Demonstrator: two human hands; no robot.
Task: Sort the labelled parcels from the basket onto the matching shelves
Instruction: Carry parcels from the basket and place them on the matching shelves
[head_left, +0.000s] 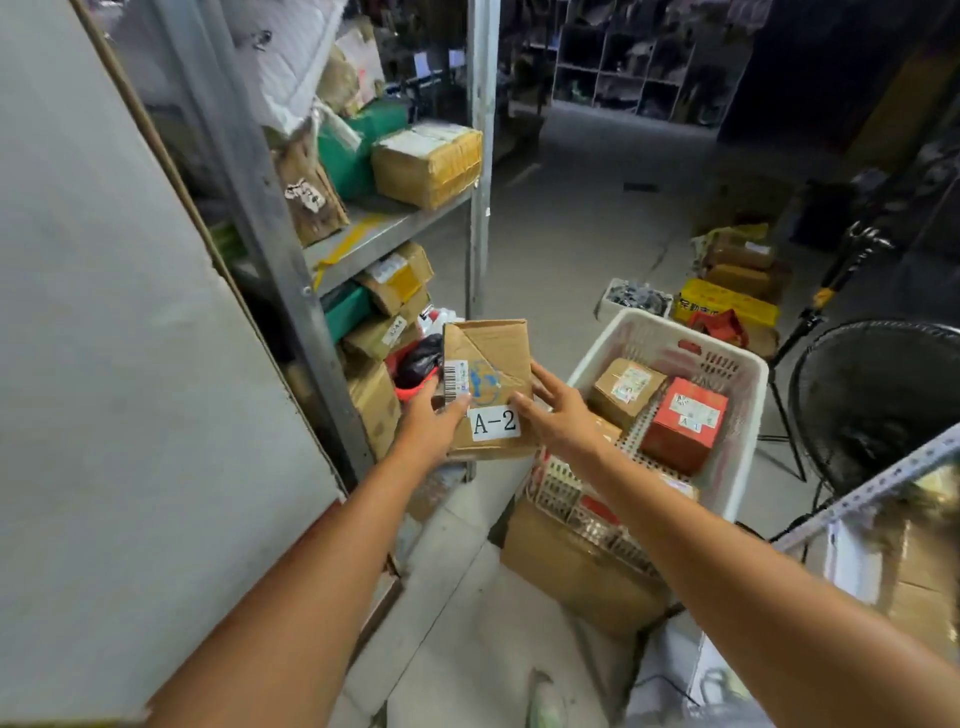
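A flat brown cardboard parcel with a white "A-2" label and a barcode sticker is held up between the shelf and the basket. My left hand grips its lower left edge, thumb on the front. My right hand touches its right edge with spread, fairly straight fingers. To the right, the white plastic basket stands on a cardboard box and holds a small brown parcel and a red parcel with a white label. The metal shelf on the left carries several parcels.
A large grey board fills the left side. Lower shelf levels are packed with boxes and bags. On the floor behind the basket are a yellow box and a tray of small parts. A black fan and a tripod stand at right.
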